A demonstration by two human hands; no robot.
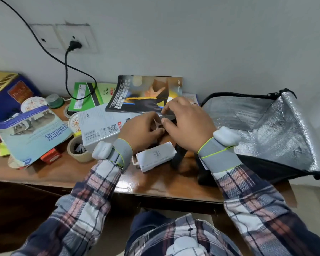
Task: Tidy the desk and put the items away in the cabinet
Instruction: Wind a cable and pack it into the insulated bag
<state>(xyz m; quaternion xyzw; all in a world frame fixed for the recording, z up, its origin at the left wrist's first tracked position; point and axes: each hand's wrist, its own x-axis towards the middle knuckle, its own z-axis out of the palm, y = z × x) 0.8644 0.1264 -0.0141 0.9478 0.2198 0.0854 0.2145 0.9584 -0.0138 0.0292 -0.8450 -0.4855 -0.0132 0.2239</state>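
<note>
While the left grip (142, 130) curls its fingers round a small pale piece (158, 124) and the right grip (187, 124) pinches it from the other side, both meet over the middle of the table (155, 183); what the piece is I cannot tell. A flat white box (156, 157) lies just below the wrists, long axis left to right, nearer the left grip.

Glossy wooden desk (155, 183); crinkled foil-lined bag (277, 130); glossy paper magazine (137, 93).
</note>
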